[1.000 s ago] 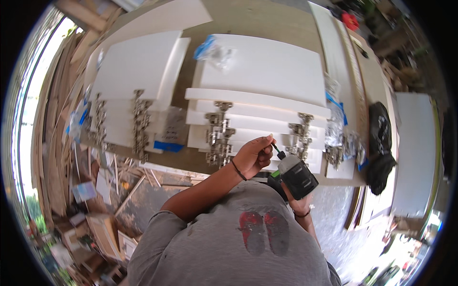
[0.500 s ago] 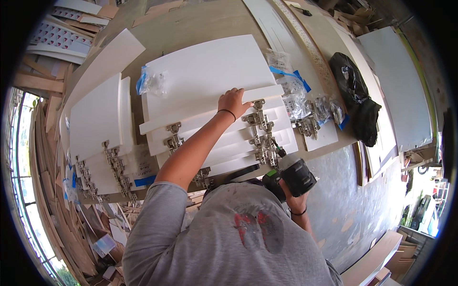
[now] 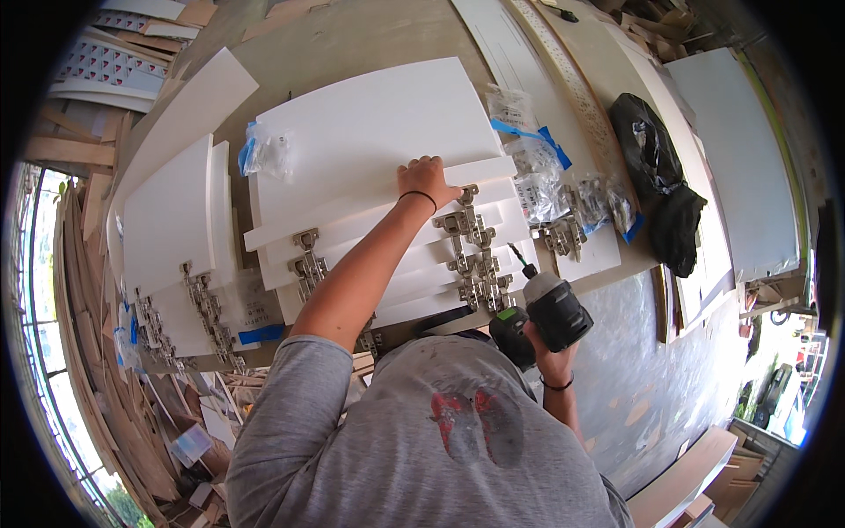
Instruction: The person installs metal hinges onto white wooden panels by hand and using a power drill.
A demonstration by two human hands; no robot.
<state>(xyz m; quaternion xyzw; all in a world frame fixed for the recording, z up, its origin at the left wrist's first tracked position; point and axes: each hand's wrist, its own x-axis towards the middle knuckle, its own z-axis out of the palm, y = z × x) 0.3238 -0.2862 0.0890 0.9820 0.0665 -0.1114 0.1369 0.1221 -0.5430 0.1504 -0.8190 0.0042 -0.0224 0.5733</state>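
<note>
My left hand (image 3: 424,182) grips the top edge of a white panel (image 3: 343,215), fingers curled over its far side and thumb near a metal cabinet hinge (image 3: 467,195). That panel is the uppermost of several stacked in steps, with more hinges (image 3: 308,268) along their near edges. In my right hand (image 3: 552,356) is a black cordless drill (image 3: 560,315) with a green accent. Its bit (image 3: 517,254) points up and left, just right of the hinge column and apart from it. My right fingers are partly hidden by the drill.
Clear plastic bags with blue strips (image 3: 537,163) and loose hinges (image 3: 563,238) lie right of the stack. Further right is a black plastic bag (image 3: 656,176). Another panel stack with hinges (image 3: 207,304) stands at left. Wood offcuts (image 3: 84,308) crowd the left side.
The drill has moved a little right and up, its bit away from the hinges beside it. My left hand stays on the same panel; the view has shifted slightly.
</note>
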